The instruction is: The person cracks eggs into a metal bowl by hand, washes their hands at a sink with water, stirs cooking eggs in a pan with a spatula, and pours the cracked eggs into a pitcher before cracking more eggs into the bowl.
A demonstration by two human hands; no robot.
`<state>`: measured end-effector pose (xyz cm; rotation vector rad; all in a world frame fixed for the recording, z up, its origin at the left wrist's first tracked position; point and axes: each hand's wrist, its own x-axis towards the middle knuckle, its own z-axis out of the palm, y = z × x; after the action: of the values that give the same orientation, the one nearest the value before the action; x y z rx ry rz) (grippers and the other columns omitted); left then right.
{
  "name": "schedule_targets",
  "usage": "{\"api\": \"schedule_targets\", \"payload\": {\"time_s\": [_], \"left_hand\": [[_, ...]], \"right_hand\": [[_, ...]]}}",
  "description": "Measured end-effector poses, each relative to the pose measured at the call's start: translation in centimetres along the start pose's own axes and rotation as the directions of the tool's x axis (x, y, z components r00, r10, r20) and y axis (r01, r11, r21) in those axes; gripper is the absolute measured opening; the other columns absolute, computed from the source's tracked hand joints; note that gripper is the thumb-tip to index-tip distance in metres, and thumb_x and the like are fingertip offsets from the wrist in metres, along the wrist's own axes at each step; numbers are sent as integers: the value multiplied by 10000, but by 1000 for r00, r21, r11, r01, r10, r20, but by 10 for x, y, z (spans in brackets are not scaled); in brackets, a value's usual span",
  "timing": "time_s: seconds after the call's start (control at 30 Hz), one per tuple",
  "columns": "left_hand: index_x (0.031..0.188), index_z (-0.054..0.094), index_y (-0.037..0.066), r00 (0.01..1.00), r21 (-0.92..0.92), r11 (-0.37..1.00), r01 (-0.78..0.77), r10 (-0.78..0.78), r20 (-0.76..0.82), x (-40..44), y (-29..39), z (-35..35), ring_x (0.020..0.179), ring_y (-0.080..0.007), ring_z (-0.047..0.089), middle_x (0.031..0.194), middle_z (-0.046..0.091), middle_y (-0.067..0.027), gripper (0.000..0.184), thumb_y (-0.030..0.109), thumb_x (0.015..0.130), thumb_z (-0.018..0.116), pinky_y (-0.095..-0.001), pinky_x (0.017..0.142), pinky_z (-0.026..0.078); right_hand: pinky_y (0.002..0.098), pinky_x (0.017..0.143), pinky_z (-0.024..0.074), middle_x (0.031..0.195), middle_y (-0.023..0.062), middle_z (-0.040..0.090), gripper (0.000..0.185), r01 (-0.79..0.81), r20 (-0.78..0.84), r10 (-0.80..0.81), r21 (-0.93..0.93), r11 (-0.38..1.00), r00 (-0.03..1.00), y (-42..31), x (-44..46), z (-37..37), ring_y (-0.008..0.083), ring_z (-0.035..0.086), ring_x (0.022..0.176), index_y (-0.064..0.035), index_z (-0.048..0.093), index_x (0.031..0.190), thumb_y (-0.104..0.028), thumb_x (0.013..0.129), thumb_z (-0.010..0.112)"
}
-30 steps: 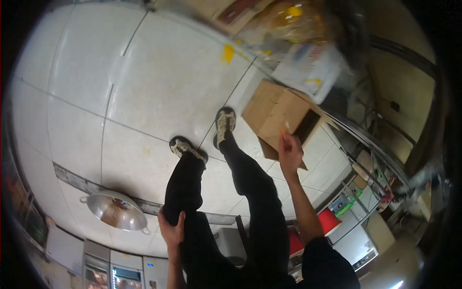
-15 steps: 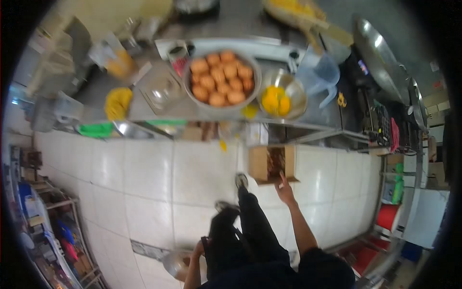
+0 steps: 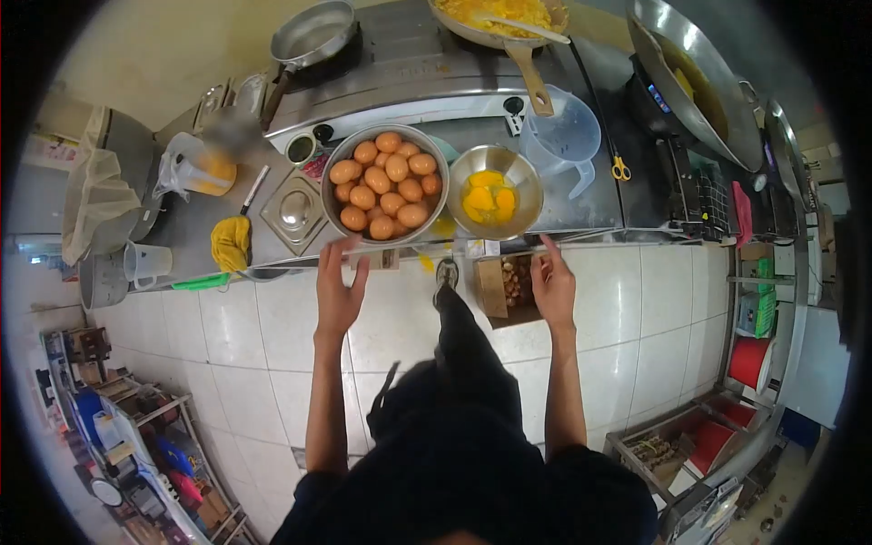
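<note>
My left hand [image 3: 341, 292] is open just below the near rim of a metal bowl [image 3: 326, 207] heaped with brown eggs [image 3: 381, 186]. Its thumb and fingers are spread, with nothing between them. To the right stands a smaller steel bowl [image 3: 522, 168] holding several cracked egg yolks [image 3: 489, 196]. My right hand [image 3: 554, 286] reaches toward the counter's front edge below that bowl, empty with its fingers apart. Under it on the floor lies an open cardboard box [image 3: 491, 289] with eggshells or similar brown bits inside, partly covered by my hand.
A clear plastic jug [image 3: 560, 136] and yellow-handled scissors [image 3: 620, 169] sit right of the bowls. Left are a metal lid [image 3: 294, 209], a yellow cloth [image 3: 230, 243] and a marker [image 3: 254, 191]. Pans [image 3: 313, 36] stand on the stove behind; a large wok [image 3: 699, 82] is at right.
My right hand has come up from the cardboard box toward the counter. My left hand has risen from beside my leg to the egg bowl. My body is closer to the counter.
</note>
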<state>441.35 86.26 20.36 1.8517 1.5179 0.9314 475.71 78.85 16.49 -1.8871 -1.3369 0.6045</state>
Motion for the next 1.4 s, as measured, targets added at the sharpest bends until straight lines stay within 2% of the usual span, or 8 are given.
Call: {"api": "schedule_targets", "payload": {"time_s": [0.27,0.47,0.73,0.93,1.2,1.27,1.33,1.4], "left_hand": [[1154,614,80,946,480,832,-279,152,288,92,-13,47,1122,-392,505,1191,513,-167,348,234,847,665,-462,926,432],[1164,640,91,878,316,933,-170,-3,479,100,-9,50,1142,-357,506,1232,500,-150,381,247,819,685,-454,947,457],[1109,592,29,819,167,910,-380,247,519,119,-26,57,1035,-372,576,1053,589,-177,442,243,757,753,-429,909,483],[1114,562,45,786,90,995,-50,-17,618,128,-14,19,1006,-309,628,1071,620,-163,391,160,775,720,-394,874,509],[1306,472,29,946,-433,877,210,-69,318,137,-70,-5,1032,-201,592,1172,550,-92,443,123,897,611,-324,867,513],[1320,472,38,827,-690,456,562,-285,485,140,-60,-4,968,-193,604,1174,543,-86,382,173,968,532,-312,847,525],[1335,471,47,869,-670,559,489,-242,432,144,-68,8,943,-194,612,1158,554,-85,368,257,1035,434,-321,833,532],[1338,472,47,817,-743,351,570,-334,469,145,-77,17,961,-189,613,1172,556,-91,434,362,1061,361,-314,827,529]], "right_hand": [[279,571,460,689,61,601,370,-98,-157,102,31,995,982,-56,71,-6,125,519,565,-72,620,1253,-50,885,660],[345,662,522,877,124,661,336,104,56,-106,47,993,993,-96,93,26,247,660,735,-86,619,1216,-112,883,657],[410,903,470,1072,134,608,332,312,450,-260,-43,949,854,-140,86,63,328,582,1044,-90,619,1190,-153,867,665],[429,919,474,1176,127,549,409,459,348,-379,-185,869,858,-129,102,109,328,537,1113,-106,589,1231,-104,827,651],[438,872,512,1157,152,541,585,537,407,-404,-298,789,819,-131,147,183,341,538,1077,-125,506,1311,-106,759,701],[431,834,536,1161,179,552,541,480,417,-333,-322,816,846,-135,151,191,361,567,1036,-82,539,1272,-98,760,713],[420,843,541,1161,193,567,527,429,372,-353,-146,891,859,-133,152,185,371,585,1020,-67,559,1250,-78,749,722],[409,852,546,1161,207,581,513,371,329,-361,36,928,873,-142,145,176,381,604,1005,-52,579,1227,-59,737,731]]}}
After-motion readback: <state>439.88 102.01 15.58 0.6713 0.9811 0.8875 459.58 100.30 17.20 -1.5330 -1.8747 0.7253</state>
